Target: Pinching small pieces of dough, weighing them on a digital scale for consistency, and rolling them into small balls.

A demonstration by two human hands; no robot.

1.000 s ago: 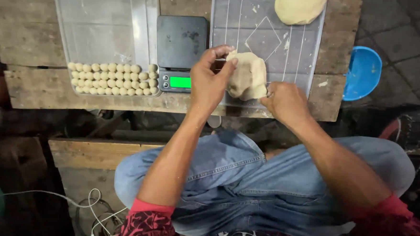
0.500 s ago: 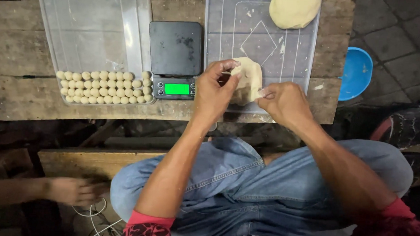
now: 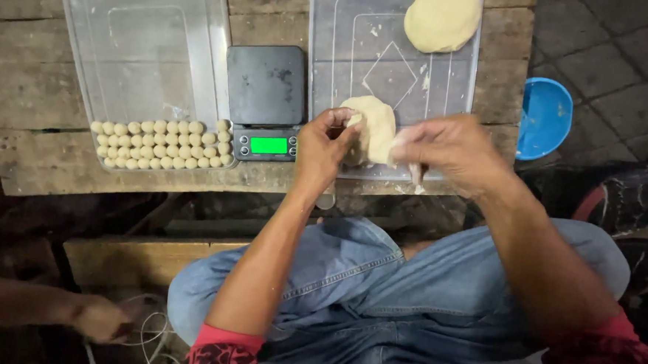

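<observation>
Dough [image 3: 373, 127]: pale lump between both hands
Left hand [image 3: 324, 149]: fingers pinched on dough — scale [image 3: 265, 98] just left
Right hand [image 3: 447, 150]: closed, gripping dough's right edge

Your worn plank table [image 3: 36, 167] carries clear tray [image 3: 89, 14] at 10 o'clock, dark scale [image 3: 266, 90] at 12, second clear tray [image 3: 332, 27] at 1.

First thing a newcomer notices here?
Both hands, left hand and right hand, pinching a dough lump at the table's near edge. Then the rows of small dough balls in the left tray, and the scale with its lit green display between the trays.
</observation>
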